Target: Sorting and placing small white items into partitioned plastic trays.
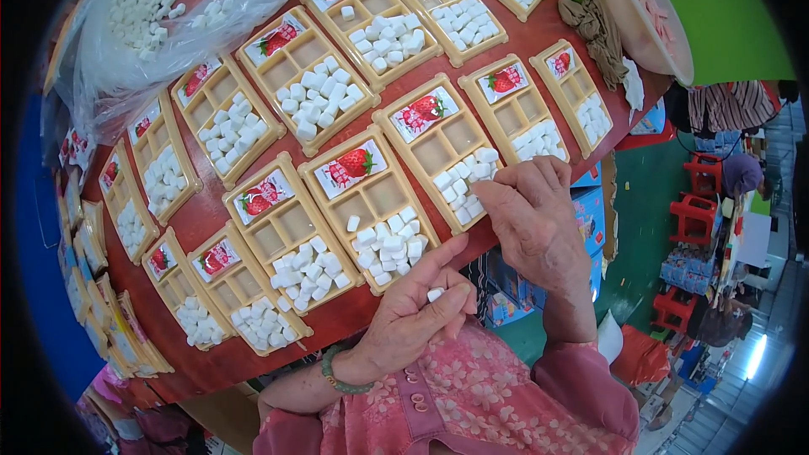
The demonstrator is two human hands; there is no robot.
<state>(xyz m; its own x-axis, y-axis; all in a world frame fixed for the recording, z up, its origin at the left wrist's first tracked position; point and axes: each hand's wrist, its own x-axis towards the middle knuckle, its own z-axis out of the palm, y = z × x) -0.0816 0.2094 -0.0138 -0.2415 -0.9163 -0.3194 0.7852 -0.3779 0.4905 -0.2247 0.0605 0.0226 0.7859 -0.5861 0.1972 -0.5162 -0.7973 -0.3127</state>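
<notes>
My left hand (413, 316) is closed at the table's near edge, and a small white marshmallow (435, 294) shows between its thumb and fingers. My right hand (539, 223) has its fingertips pinched together at the right side of a tan compartment tray (432, 152); whatever they hold is hidden. White marshmallows (459, 181) fill that tray's near compartment, while a strawberry-printed packet (424, 114) lies in its far one. Left of it stands a similar tray (333, 208), with one stray marshmallow (353, 223) in a middle compartment.
Several more filled trays (278, 232) stand in rows on the red table (190, 215). Clear plastic (93, 59) holds a marshmallow heap (160, 0) at the far left. A bowl of pink pieces (674, 50) and a brown cloth (594, 29) lie far right; stacked trays (118, 320) stand left.
</notes>
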